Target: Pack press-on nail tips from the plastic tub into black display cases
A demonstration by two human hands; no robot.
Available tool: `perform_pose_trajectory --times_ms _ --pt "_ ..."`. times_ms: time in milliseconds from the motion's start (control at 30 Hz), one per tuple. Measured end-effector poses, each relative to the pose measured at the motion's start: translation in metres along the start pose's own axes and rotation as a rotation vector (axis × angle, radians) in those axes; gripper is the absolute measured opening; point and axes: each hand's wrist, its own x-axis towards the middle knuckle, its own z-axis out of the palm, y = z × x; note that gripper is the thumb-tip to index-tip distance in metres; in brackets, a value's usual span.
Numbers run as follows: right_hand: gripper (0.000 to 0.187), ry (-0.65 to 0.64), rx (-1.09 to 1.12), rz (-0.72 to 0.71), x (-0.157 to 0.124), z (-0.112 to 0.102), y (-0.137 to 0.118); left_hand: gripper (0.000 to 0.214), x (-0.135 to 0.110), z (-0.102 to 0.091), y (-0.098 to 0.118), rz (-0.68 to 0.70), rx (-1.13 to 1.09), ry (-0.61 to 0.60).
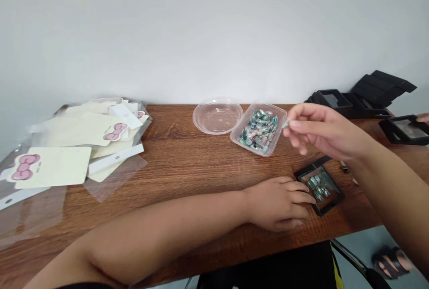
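My right hand (pixel 315 128) is raised beside a clear plastic tub (pixel 236 139), thumb and forefinger pinching a small pale press-on nail (pixel 286 123). Inside the tub lies a heap of green, silver and pinkish press-on nails (pixel 259 129). On the table, my left hand (pixel 279 203) rests palm down with its fingers stretched out. Its fingertips reach over the near left edge of a small black-framed case (pixel 330 207). Several shiny green press-on nails (pixel 318 186) sit in that case.
Left of the tub is a round clear lid (pixel 217 117). White cards with pink bows (pixel 53 166) and clear bags pile up at the left. Black boxes (pixel 365 97) stand at the back right. Another person's hand (pixel 424 118) touches a black case (pixel 404 129) at the right edge.
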Motion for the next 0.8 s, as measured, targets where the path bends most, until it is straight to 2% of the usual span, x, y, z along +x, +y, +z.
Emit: perform_pose_trajectory --times_ms 100,200,300,367,500,700,800 --pt "0.017 0.262 0.039 -0.073 -0.043 -0.004 0.012 0.020 -0.001 0.002 -0.001 0.009 -0.010 0.025" --pt "0.019 0.555 0.065 -0.089 -0.087 -0.015 0.036 0.019 -0.002 0.002 -0.001 0.015 -0.005 -0.001" --pt "0.023 0.807 0.037 -0.028 -0.121 -0.026 0.067 0.021 -0.003 0.002 -0.002 0.010 -0.014 -0.008" --pt "0.025 0.919 0.052 0.044 -0.136 -0.029 0.088 0.020 -0.003 0.001 -0.001 0.009 -0.029 0.010" --pt "0.027 1.021 0.056 0.116 -0.148 -0.025 0.120 0.021 -0.003 0.002 -0.001 0.008 -0.066 0.047" --pt "0.017 1.111 -0.194 -0.023 -0.144 -0.012 0.136 0.020 -0.003 0.002 0.000 -0.011 -0.095 0.029" --pt "0.014 1.137 -0.330 -0.033 -0.140 -0.007 0.140 0.020 -0.003 0.002 0.000 -0.013 -0.098 0.015"
